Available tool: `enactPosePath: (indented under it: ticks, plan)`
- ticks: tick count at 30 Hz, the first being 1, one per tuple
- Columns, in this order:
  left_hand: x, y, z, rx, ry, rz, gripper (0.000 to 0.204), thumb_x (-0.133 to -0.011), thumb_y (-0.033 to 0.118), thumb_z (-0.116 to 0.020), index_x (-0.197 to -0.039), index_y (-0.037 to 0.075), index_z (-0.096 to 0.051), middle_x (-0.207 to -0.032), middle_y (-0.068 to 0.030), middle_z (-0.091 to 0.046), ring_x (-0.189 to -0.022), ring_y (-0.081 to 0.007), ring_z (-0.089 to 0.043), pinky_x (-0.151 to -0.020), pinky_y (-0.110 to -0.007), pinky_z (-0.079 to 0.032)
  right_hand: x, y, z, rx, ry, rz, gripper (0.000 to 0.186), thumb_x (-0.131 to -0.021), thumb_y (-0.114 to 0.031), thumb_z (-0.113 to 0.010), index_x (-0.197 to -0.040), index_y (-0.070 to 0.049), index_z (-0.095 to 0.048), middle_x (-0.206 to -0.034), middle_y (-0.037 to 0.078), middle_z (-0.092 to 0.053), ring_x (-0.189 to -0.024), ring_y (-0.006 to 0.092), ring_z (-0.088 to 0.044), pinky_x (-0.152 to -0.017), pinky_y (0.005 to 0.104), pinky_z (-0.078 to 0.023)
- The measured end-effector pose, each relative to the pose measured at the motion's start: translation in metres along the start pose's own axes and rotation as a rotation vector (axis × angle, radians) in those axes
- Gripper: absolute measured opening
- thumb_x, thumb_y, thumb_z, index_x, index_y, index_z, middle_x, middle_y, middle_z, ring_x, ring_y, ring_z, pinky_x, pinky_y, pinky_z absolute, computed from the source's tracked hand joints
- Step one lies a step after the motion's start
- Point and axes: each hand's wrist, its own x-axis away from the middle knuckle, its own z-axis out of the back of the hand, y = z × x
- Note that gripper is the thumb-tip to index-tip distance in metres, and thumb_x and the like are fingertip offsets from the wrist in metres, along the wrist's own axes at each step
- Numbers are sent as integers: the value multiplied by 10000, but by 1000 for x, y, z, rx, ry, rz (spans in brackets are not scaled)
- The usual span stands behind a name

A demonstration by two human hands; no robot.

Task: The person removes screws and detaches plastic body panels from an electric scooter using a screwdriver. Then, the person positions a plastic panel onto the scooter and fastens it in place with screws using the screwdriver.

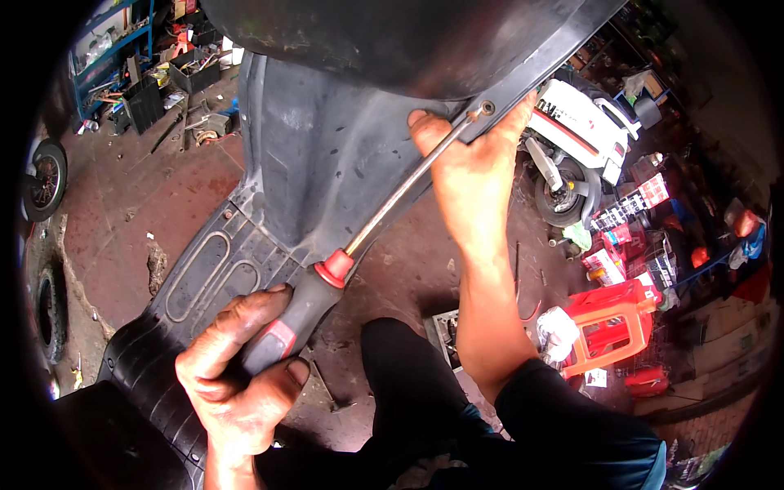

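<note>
My left hand (245,371) is wrapped round the grey and red handle of a screwdriver (333,268). Its long metal shaft slants up to the right, and the tip meets the edge of a dark plastic scooter panel (310,155) beside a round screw hole (487,107). At that same edge, my right hand (474,171) grips the panel, thumb on the inner face and fingers along the outer side, close around the screwdriver tip. The fingertips on the far side are partly hidden. Below the panel runs the ribbed black footboard (204,282).
A white scooter (580,131) stands at the right. Nearer are an orange-red plastic frame (608,327) and assorted packages. Tyres (47,180) lean at the far left, close to open bins (143,104) of tools. A dark rounded part (392,41) overhangs the panel.
</note>
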Motion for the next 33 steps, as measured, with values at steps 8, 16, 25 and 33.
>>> enactPosePath:
  ticks: [8, 16, 25, 33]
  plan:
    - [17, -11, 31, -74, 72, -37, 553, -505, -35, -634, -1058, -43, -639, -1053, -146, -648, -1010, -226, -600, -933, -314, -412, 35, 4, 2, -157, 43, -8, 1021, -705, -78, -764, -1425, 15, -45, -1148, 141, -503, -1035, 213, -546, -849, 336, -488]
    - [26, -19, 37, 278, 61, -72, 607, -524, -77, -675, -1125, -32, -601, -1060, -144, -631, -716, -222, -651, -627, -276, -551, 33, 10, -24, -334, 328, 12, 853, -671, -121, -811, -1335, -29, -284, -1231, 148, -376, -1115, 252, -470, -835, 398, -478]
    - [25, -24, 20, 209, 87, -133, 593, -582, -15, -662, -1170, 18, -595, -938, -135, -603, -587, -202, -573, -452, -234, -449, 14, 8, -29, 46, 495, 85, 741, -629, -100, -750, -1245, 34, -360, -1158, 209, -403, -1118, 388, -425, -941, 466, -372]
    - [32, -20, 26, 222, 63, -160, 603, -556, -46, -643, -1155, -8, -592, -931, -155, -626, -581, -210, -584, -492, -253, -474, 11, -1, -26, 120, 485, 133, 698, -625, -55, -711, -1236, 32, -385, -1062, 185, -417, -1007, 354, -452, -915, 458, -362]
